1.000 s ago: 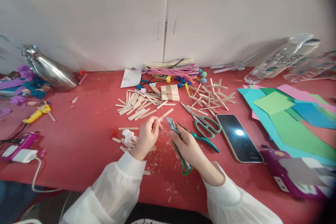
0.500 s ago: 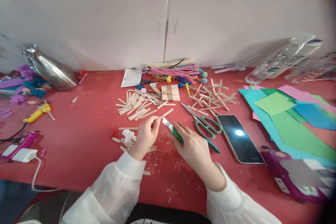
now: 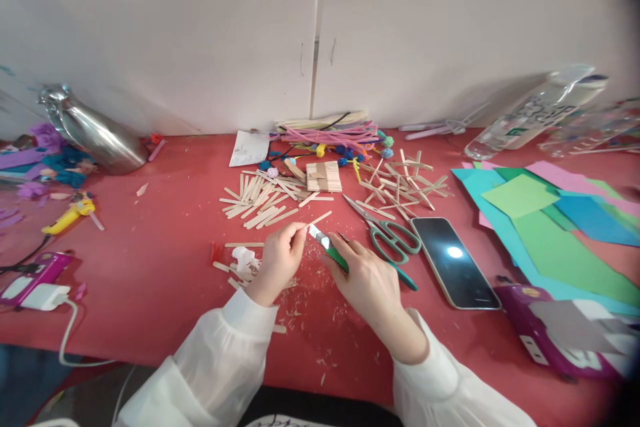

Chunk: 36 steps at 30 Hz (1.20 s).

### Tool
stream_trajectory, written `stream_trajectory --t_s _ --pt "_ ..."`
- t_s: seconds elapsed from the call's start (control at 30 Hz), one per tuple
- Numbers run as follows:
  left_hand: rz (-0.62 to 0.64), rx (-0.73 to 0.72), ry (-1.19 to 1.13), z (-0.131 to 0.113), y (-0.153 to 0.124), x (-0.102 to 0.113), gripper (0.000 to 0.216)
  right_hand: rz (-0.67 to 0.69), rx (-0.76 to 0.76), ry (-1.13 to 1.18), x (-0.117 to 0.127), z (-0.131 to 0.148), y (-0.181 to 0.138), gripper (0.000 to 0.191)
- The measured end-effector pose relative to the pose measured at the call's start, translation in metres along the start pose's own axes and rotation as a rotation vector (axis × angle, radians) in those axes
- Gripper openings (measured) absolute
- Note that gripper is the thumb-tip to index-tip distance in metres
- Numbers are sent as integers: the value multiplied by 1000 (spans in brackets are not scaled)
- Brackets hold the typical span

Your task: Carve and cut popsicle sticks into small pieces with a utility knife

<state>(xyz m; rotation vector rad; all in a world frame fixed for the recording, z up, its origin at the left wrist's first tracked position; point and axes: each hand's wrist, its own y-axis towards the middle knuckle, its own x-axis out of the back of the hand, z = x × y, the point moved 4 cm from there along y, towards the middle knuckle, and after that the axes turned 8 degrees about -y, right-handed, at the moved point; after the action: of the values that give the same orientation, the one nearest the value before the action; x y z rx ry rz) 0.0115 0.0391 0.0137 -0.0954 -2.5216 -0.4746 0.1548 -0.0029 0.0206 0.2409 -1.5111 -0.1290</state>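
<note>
My left hand [image 3: 281, 255] pinches a wooden craft stick [image 3: 320, 218], whose free end points up and to the right. Closed round a green utility knife [image 3: 337, 256] is my right hand [image 3: 367, 277]. The knife's blade lies against or very near the stick, close to my left fingertips. Thin wood shavings [image 3: 300, 313] are scattered on the red table below both hands. Beside my left wrist lie a crumpled white tissue [image 3: 245, 260] and a few more sticks. Grey-green scissors [image 3: 393, 240] rest just beyond my right hand.
Loose craft sticks [image 3: 257, 197] and a bundled stack [image 3: 324, 177] lie ahead. On the right are a phone [image 3: 455, 263], coloured paper [image 3: 550, 227], a purple power strip [image 3: 540, 327] and bottles [image 3: 530, 113]. A steel jug [image 3: 97, 130] and yellow glue gun [image 3: 70, 215] stand left.
The exposed stick has turned slightly, and my left fingers have shifted a little to the right. The knife stays close to the stick; the whole view has moved slightly.
</note>
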Motion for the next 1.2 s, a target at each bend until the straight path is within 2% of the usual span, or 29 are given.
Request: stream_trajectory --t_s 0.23,0.4,0.67,1.0,1.2 --pt "10 -8 20 -2 0 0 22 50 -25 6 2 -2 -1 35" --pt "20 26 39 -3 0 1 25 19 -15 -16 2 -1 -1 35" --pt "24 19 30 -2 1 2 24 48 14 106 -2 -1 1 33" --pt "18 5 17 1 1 -2 22 62 -18 132 -2 -3 1 32" --pt "21 12 58 0 0 -3 24 62 -46 64 -1 -4 1 32"
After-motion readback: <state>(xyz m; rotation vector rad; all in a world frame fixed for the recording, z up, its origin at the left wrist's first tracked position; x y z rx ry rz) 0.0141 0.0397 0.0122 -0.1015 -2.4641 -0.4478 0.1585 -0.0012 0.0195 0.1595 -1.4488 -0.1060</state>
